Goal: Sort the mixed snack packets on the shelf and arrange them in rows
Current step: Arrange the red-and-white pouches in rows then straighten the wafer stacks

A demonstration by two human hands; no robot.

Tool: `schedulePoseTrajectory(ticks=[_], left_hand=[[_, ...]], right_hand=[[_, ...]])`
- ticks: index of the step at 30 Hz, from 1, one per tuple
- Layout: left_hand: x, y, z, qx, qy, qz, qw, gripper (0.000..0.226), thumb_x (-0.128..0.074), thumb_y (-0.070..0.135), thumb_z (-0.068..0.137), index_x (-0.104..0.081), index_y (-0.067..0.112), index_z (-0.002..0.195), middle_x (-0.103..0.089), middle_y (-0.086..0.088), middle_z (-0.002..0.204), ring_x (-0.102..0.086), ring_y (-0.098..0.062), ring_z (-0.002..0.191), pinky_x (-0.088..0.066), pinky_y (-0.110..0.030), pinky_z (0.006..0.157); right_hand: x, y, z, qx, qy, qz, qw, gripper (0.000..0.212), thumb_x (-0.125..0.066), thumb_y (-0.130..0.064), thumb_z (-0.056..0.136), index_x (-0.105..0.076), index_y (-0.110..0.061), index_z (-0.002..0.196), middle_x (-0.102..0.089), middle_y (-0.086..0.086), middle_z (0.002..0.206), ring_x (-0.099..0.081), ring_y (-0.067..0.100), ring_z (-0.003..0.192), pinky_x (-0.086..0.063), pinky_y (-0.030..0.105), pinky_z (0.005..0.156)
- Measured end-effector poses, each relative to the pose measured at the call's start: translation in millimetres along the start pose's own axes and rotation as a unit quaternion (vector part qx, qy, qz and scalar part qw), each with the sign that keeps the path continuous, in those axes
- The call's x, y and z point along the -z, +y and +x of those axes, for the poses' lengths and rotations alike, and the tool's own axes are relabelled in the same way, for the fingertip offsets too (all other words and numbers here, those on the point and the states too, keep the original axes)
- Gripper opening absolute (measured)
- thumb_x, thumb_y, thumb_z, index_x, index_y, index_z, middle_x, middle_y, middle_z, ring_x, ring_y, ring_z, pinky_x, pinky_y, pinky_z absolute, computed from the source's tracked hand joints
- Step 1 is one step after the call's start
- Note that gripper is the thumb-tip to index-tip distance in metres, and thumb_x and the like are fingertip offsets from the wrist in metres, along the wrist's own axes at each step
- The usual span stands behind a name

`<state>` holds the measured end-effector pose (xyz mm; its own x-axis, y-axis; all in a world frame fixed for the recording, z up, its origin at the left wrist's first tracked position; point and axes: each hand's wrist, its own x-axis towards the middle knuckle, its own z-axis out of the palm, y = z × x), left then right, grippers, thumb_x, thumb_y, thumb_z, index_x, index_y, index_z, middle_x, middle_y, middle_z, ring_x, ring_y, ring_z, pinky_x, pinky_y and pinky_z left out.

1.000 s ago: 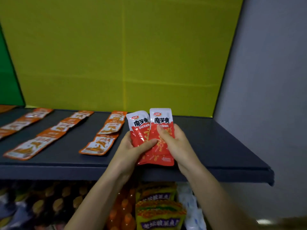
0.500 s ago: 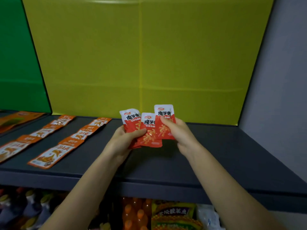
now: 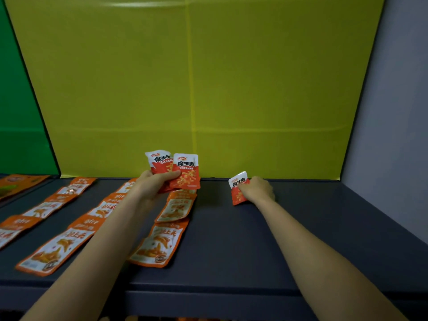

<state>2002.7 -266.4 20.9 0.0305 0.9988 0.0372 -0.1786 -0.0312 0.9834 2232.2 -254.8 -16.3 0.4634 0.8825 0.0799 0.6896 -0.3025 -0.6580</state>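
My left hand [image 3: 154, 185] grips two red and white snack packets [image 3: 186, 171], fanned upright above the dark shelf [image 3: 231, 239]. My right hand [image 3: 258, 189] is closed on a third red packet [image 3: 238, 188], whose lower edge rests on the shelf near the yellow back wall. Orange packets lie flat in three rows running front to back: a right row [image 3: 159, 244], a middle row [image 3: 58, 249] and a left row [image 3: 44, 208]. My left forearm hides part of the middle row.
A yellow panel [image 3: 196, 89] backs the shelf and a green panel [image 3: 18, 112] stands at the left. A grey wall [image 3: 393, 112] closes the right side. Bare shelf surface lies to the right of the orange rows. More orange packets [image 3: 16, 184] lie at the far left.
My right hand has pulled one red packet away from the fan and carried it right and down onto the shelf. My left hand keeps the other two. The view has shifted closer.
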Motion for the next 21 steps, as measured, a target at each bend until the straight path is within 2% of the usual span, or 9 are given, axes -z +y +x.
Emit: schedulePoseTrajectory(ticks=[3, 7, 15, 18, 21], left_hand=[[-5, -2, 11, 0.007, -0.017, -0.011, 1.000, 0.004, -0.062, -0.001, 0.082, -0.062, 0.002, 0.085, -0.071, -0.002, 0.058, -0.068, -0.013, 0.053, -0.057, -0.025, 0.060], [-5, -14, 21, 0.024, -0.025, -0.025, 0.999, 0.011, -0.066, 0.002, 0.079, -0.063, 0.002, 0.090, -0.071, -0.010, 0.074, -0.065, -0.025, 0.074, -0.053, -0.039, 0.081], [-4, -23, 24, 0.014, -0.068, -0.027, 0.997, 0.009, -0.067, 0.004, 0.079, -0.064, 0.007, 0.087, -0.075, -0.005, 0.073, -0.071, -0.016, 0.065, -0.057, -0.032, 0.065], [-5, -22, 20, 0.012, -0.071, -0.026, 0.997, 0.009, -0.066, 0.003, 0.080, -0.063, 0.007, 0.088, -0.075, -0.003, 0.070, -0.071, -0.014, 0.062, -0.058, -0.028, 0.060], [-6, -23, 16, 0.004, -0.077, -0.020, 0.997, 0.007, -0.064, 0.002, 0.081, -0.062, 0.007, 0.085, -0.074, 0.000, 0.066, -0.070, -0.011, 0.058, -0.056, -0.022, 0.052]], right_hand=[[-4, -1, 2, 0.011, 0.032, -0.048, 0.998, 0.040, -0.048, -0.033, 0.089, -0.059, -0.008, 0.118, -0.056, 0.014, 0.126, -0.052, 0.033, 0.117, -0.044, 0.033, 0.086], [-7, 0, 5, 0.041, 0.040, -0.116, 0.992, 0.047, -0.046, -0.043, 0.090, -0.059, -0.007, 0.118, -0.057, 0.014, 0.126, -0.052, 0.032, 0.116, -0.044, 0.033, 0.086], [-12, 3, 9, 0.087, 0.043, -0.212, 0.972, 0.061, -0.041, -0.057, 0.090, -0.058, -0.005, 0.116, -0.059, 0.014, 0.121, -0.055, 0.032, 0.113, -0.045, 0.035, 0.083], [-8, 0, 4, 0.087, 0.082, -0.182, 0.976, 0.069, -0.030, -0.062, 0.091, -0.054, -0.003, 0.117, -0.058, 0.017, 0.120, -0.055, 0.034, 0.111, -0.044, 0.036, 0.079], [-4, -10, -6, 0.159, 0.107, -0.115, 0.975, 0.069, -0.020, -0.062, 0.092, -0.059, -0.006, 0.104, -0.060, 0.016, 0.107, -0.057, 0.033, 0.099, -0.039, 0.036, 0.073]])
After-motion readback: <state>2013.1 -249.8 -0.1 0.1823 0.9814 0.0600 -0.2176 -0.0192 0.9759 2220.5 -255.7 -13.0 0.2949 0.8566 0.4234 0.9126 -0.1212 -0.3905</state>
